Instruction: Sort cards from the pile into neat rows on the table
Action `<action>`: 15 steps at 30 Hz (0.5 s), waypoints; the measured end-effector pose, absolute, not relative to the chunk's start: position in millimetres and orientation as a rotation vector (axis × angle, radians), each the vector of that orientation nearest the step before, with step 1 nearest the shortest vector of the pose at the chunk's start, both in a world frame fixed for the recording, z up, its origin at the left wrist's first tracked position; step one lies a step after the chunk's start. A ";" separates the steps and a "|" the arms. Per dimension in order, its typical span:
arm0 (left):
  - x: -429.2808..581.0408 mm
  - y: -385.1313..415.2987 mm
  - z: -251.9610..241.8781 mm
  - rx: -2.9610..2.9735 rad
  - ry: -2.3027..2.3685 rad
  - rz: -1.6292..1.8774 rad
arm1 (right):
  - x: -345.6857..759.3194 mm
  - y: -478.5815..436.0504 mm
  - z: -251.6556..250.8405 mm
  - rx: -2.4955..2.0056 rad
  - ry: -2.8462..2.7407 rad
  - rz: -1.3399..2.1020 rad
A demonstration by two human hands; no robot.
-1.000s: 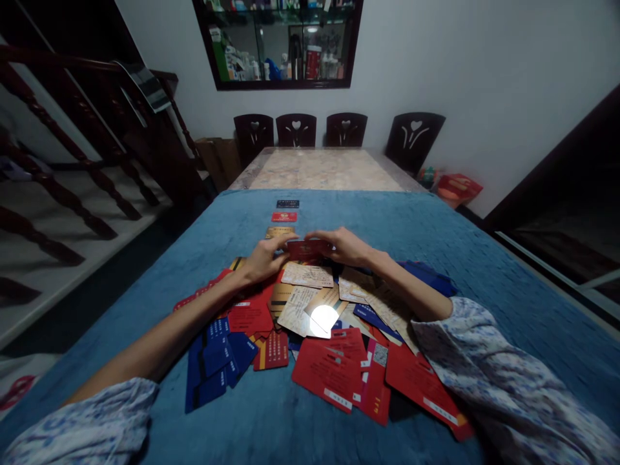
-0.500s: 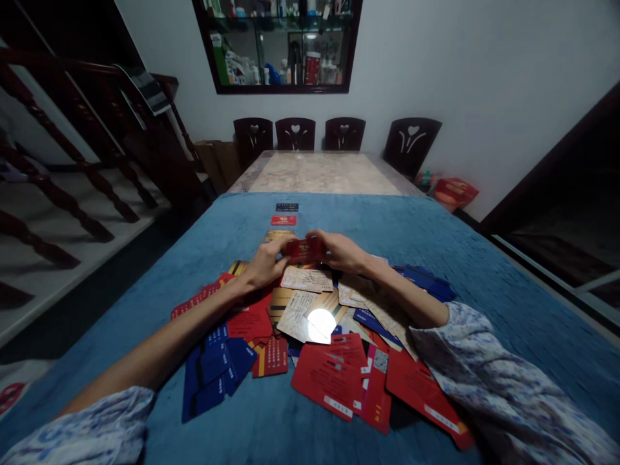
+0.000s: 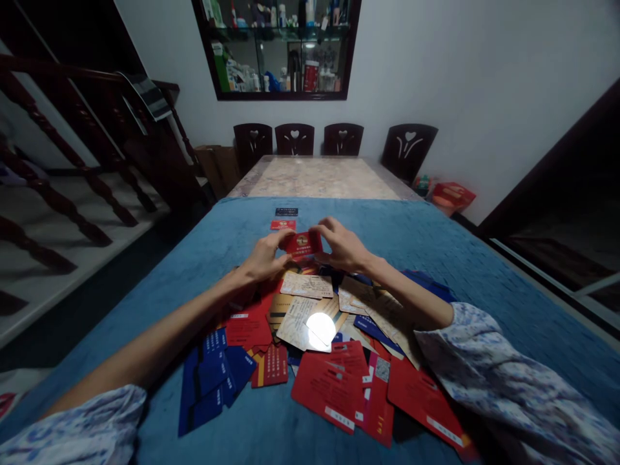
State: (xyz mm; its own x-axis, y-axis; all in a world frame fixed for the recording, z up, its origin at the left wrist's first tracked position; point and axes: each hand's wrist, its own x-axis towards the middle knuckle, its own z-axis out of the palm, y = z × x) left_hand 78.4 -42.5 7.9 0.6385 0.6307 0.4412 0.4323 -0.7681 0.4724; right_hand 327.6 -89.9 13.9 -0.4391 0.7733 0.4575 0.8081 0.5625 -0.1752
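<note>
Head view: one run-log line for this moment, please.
left hand: holding red card | right hand: holding same card | rest: card pile on blue cloth

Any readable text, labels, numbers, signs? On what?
None legible.
Red card, held by left hand and right hand: print too small.
Pale cards, blue cards: too blurred.
Square-coded card: print unreadable.
Dark card, other red cards: too small.
Red jar: too small.

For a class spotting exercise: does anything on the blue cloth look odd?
Yes: a round white glare washes out part of the pale cards in the jumbled pile, hiding their surface there. Nothing looks spilled.
</note>
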 end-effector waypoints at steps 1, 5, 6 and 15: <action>78.1 -40.0 8.1 2.539 0.842 0.864 | 327.7 -88.3 16.0 -1.278 -2.315 -0.128; 76.4 -30.9 10.2 2.566 0.846 0.843 | 325.1 -79.2 21.8 -1.288 -2.361 -0.211; 75.9 -28.5 11.0 2.582 0.858 0.836 | 324.1 -76.2 22.5 -1.279 -2.376 -0.216; 71.8 2.1 18.4 2.725 0.976 0.753 | 317.8 -36.7 24.8 -1.231 -2.411 -0.043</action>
